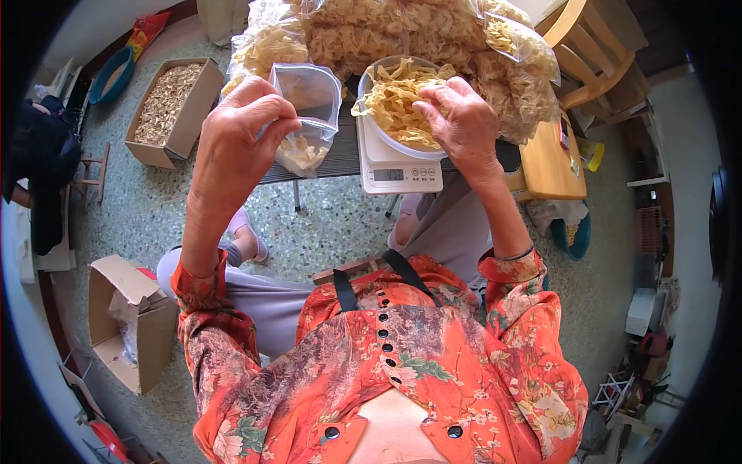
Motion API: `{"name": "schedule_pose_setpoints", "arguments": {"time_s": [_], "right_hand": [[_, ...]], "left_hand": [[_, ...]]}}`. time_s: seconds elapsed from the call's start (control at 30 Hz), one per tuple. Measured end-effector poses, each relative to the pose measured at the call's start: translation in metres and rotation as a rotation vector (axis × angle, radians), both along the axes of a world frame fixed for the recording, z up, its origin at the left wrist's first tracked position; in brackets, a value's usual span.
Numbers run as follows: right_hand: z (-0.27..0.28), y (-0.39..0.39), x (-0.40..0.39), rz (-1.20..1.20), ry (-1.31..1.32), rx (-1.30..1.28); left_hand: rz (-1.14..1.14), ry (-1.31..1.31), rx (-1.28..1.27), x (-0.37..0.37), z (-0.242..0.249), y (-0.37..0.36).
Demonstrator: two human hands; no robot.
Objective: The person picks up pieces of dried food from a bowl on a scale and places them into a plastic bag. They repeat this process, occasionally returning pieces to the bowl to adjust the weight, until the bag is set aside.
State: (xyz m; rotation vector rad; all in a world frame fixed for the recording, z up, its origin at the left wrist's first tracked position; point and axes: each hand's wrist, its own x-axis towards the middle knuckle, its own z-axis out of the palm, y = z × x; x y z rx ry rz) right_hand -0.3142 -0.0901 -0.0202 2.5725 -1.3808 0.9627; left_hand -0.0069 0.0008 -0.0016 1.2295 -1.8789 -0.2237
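Observation:
My left hand point(246, 133) is closed, thumb against fingers, on the rim of a clear plastic zip bag point(315, 97). The bag's mouth gapes, and a few pale dried pieces point(303, 155) lie in its bottom. A round white plastic bowl point(421, 152) heaped with yellowish dried strips point(398, 100) stands on a white digital kitchen scale point(373, 158). The scale's display is lit, but its digits are hard to read. Over the bowl's right side, my right hand point(464, 124) is pinched shut at the strips; what its fingertips hold is hard to make out.
Filled clear bags of dried strips point(348, 35) are piled behind the bowl on the dark table point(348, 147). At right stand a wooden chair point(553, 166) and a blue basin point(573, 240). Cardboard boxes point(185, 124) sit on the floor at left. A person in dark clothes point(50, 155) is at far left.

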Motion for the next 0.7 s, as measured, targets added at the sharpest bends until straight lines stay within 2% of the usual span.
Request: {"name": "schedule_pose_setpoints", "arguments": {"time_s": [0.07, 0.2, 0.27, 0.3, 0.37, 0.43, 0.5, 0.7], "right_hand": [[-0.004, -0.002, 0.002, -0.053, 0.081, -0.048], [0.0, -0.002, 0.002, -0.034, 0.008, -0.01], [0.006, -0.001, -0.003, 0.02, -0.173, 0.139], [0.008, -0.001, -0.004, 0.02, -0.173, 0.139], [0.013, 0.001, -0.007, 0.007, -0.335, 0.287], [0.016, 0.0, -0.012, -0.016, -0.352, 0.325], [0.013, -0.005, -0.016, 0.006, -0.517, 0.485], [0.017, -0.006, -0.017, 0.043, -0.62, 0.431]], "left_hand": [[0.004, -0.011, -0.001, 0.0, 0.001, 0.001], [0.004, -0.041, -0.018, 0.001, 0.002, 0.0], [0.003, -0.038, -0.016, 0.001, 0.001, 0.0], [0.002, -0.036, -0.016, 0.001, 0.001, 0.0], [0.002, -0.027, -0.011, 0.0, 0.001, 0.0], [-0.001, -0.02, -0.008, 0.0, 0.001, 0.0], [-0.001, -0.027, -0.018, 0.0, 0.0, 0.0], [-0.004, -0.024, -0.001, -0.001, 0.001, 0.0]]}}
